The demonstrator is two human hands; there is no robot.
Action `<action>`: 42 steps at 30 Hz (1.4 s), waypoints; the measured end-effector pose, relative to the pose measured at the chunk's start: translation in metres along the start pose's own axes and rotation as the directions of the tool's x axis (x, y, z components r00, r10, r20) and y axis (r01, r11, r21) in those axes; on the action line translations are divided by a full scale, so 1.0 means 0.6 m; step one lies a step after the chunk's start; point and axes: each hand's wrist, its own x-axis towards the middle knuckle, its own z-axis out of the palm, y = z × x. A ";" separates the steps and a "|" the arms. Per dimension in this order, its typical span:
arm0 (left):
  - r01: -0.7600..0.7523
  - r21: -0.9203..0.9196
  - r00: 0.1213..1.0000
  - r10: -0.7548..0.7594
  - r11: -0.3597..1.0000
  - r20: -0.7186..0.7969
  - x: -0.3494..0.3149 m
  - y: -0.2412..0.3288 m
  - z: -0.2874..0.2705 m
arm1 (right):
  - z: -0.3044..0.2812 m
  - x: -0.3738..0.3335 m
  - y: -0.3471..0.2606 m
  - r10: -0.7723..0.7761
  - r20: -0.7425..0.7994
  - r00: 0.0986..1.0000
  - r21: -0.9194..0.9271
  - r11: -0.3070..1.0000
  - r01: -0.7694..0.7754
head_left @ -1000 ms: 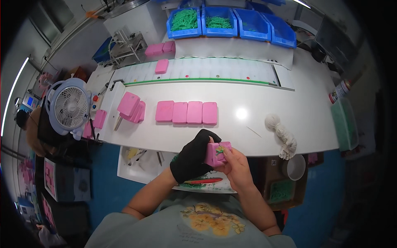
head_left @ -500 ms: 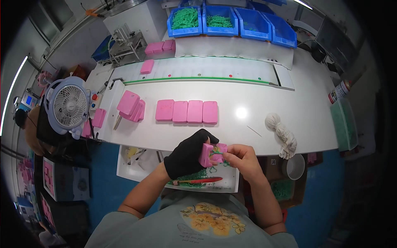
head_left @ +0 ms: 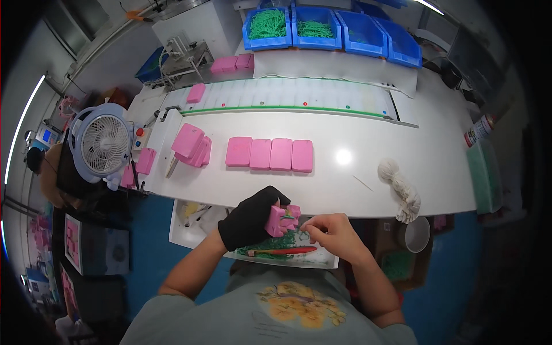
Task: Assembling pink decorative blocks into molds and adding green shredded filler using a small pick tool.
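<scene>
A small pink plastic piece (head_left: 282, 219) was gripped by the black-gloved left hand (head_left: 251, 221) below the white surface (head_left: 356, 184). The bare right hand (head_left: 333, 233) was pinched closed on a green strand at it. Four flat pink blocks (head_left: 269, 154) were lined up on the surface; the piece seemed unfinished.

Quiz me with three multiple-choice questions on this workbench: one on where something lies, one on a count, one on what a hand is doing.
1. Where is the white fan? A the person's left B the person's right C on the floor
2. How many pink blocks lie flat in the row? A two B four C six
3. The gloved left hand is: A empty B gripping a pink piece C on the fan

1 A: it stands at the table's left end.
2 B: four lie side by side.
3 B: its fingers wrap the piece.
</scene>
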 end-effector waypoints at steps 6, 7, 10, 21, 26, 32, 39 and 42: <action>-0.046 -0.052 0.994 0.040 0.998 -0.105 -0.004 -0.006 -0.006 | 0.011 0.003 -0.011 -0.051 -0.119 0.992 -0.195 0.980 0.027; -0.072 -0.091 0.994 0.064 0.993 -0.089 -0.002 -0.002 -0.003 | 0.011 0.005 -0.011 -0.105 -0.240 0.965 -0.052 0.994 0.095; -0.151 -0.153 0.986 0.138 0.977 -0.090 0.010 0.024 0.004 | 0.014 0.018 -0.006 -0.164 -0.147 0.976 0.168 0.968 0.188; 0.230 -0.968 0.973 -0.010 0.102 0.230 0.006 0.032 0.037 | -0.010 0.023 -0.001 -0.528 -0.031 0.849 0.157 0.836 0.526; 0.142 -0.818 0.975 -0.224 0.557 0.018 0.012 -0.002 0.044 | 0.019 0.014 -0.013 -0.351 -0.197 0.915 0.276 0.876 0.396; 0.093 -0.796 0.938 -0.320 0.598 -0.131 0.018 0.013 0.056 | 0.025 0.010 0.004 -0.163 -0.235 0.958 0.380 0.892 0.245; 0.048 -0.697 0.978 -0.176 0.715 -0.113 0.012 -0.009 0.062 | 0.005 0.012 -0.021 -0.402 -0.317 0.859 -0.032 0.910 0.413; 0.035 -0.702 0.960 -0.218 0.711 -0.173 0.015 0.007 0.065 | -0.004 0.020 -0.039 -0.619 -0.296 0.728 -0.416 0.769 0.486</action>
